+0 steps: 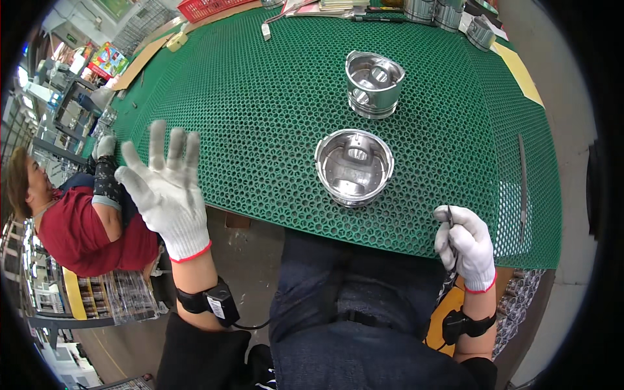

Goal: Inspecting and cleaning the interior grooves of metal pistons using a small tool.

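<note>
My left hand (168,188), in a white knit glove with a red cuff edge, is raised at the table's left front edge. Its fingers are spread and it holds nothing. My right hand (469,242), gloved the same way, is closed around a thin dark pen-like tool (450,218) near the front right; most of the tool is hidden by the fingers. Between the hands, a shiny metal piston (354,188) stands on the green mat with its hollow side up. Just behind it is a second metal piston (376,99), also hollow side up. Neither hand touches a piston.
A green honeycomb mat (273,117) covers the table. At the back are a red basket (205,8), papers and several metal cylinders (448,13). A long thin metal strip (522,188) lies at the right. A person in a red shirt (88,227) sits at the left.
</note>
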Motion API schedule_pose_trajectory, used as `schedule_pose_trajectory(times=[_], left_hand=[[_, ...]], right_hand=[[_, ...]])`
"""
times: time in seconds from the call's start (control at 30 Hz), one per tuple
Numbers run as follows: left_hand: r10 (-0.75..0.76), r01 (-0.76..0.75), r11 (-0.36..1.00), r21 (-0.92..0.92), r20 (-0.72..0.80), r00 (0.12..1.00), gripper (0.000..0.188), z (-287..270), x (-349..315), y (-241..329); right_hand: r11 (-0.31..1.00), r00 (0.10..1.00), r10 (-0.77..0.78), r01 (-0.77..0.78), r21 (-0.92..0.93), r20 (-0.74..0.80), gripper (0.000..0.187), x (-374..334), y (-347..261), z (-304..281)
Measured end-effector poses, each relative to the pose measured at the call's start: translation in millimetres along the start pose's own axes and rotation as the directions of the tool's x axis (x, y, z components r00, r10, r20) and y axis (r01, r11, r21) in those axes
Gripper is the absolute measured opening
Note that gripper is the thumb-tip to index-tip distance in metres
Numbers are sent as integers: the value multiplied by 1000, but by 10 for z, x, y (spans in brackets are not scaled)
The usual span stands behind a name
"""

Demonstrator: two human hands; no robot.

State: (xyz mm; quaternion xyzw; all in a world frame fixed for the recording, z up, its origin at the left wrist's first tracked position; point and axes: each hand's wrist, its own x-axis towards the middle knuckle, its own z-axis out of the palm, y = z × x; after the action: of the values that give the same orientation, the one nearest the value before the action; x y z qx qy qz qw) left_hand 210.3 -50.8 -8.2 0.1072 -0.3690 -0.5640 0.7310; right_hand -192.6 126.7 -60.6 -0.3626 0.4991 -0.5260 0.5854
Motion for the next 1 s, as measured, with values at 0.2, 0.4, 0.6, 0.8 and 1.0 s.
schedule_pose_trajectory(times=[0.2, 0.4, 0.6, 0.8, 1.0], left_hand=[[-272, 64, 944, -323, -655, 705, 69, -308, -22, -242], [246, -610, 185, 771, 564, 788, 57, 318, -171, 4], [-672, -677, 242, 695, 623, 400, 53, 274, -888, -563], [-599, -625, 267, 734, 634, 489, 61, 269, -1036, -578], [-395, -713, 266, 648, 748, 533, 78, 556, -660, -461]], right_hand=[[1000, 999, 15, -14, 8, -31, 37, 30, 38, 5], [997, 994, -9, 1, -78, -105, 38, -8, 24, 52], [988, 987, -104, 88, -130, -123, 34, 4, 302, -217], [990, 990, -124, 118, -80, -72, 40, 46, 398, -346], [982, 984, -179, 178, -69, -18, 42, 64, 434, -318]])
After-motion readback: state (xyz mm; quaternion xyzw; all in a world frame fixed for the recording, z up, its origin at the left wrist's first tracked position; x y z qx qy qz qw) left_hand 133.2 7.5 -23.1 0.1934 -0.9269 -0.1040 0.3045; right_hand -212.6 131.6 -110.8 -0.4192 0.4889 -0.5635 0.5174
